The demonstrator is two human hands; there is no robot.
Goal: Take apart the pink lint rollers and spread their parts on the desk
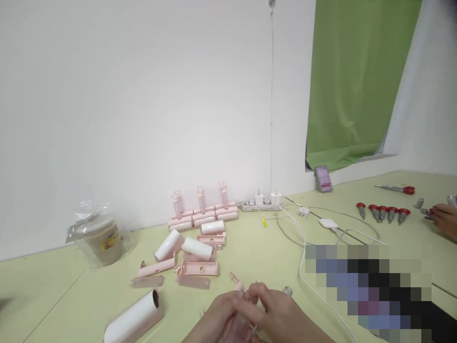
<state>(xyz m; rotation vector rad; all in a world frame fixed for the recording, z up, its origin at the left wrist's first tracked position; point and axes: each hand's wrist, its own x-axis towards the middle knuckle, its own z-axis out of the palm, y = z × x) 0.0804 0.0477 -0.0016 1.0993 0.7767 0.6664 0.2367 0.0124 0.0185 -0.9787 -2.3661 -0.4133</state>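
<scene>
Low in the middle of the view, my left hand (220, 317) and my right hand (280, 312) come together, both closed on a translucent pink tube (236, 329). A small pink loop-ended piece (236, 281) sticks up above my fingers. My hands hide much of the tube, so I cannot see how these parts join. Ahead and to the left lie an open pink half-shell (210, 269), another pink half-shell (159, 267), two clear pink tubes (194, 282) and several white cylinders (196, 248). A larger white hollow cylinder (132, 318) rests at the front left.
Against the wall, pink tubes with loop tops (202, 202) stand by stacked pink-and-white cases (204, 219). A bagged tub (103, 240) is at left. A power strip (262, 206), white cables (303, 257), red-topped tools (382, 213) and another person's hand (446, 223) are to the right.
</scene>
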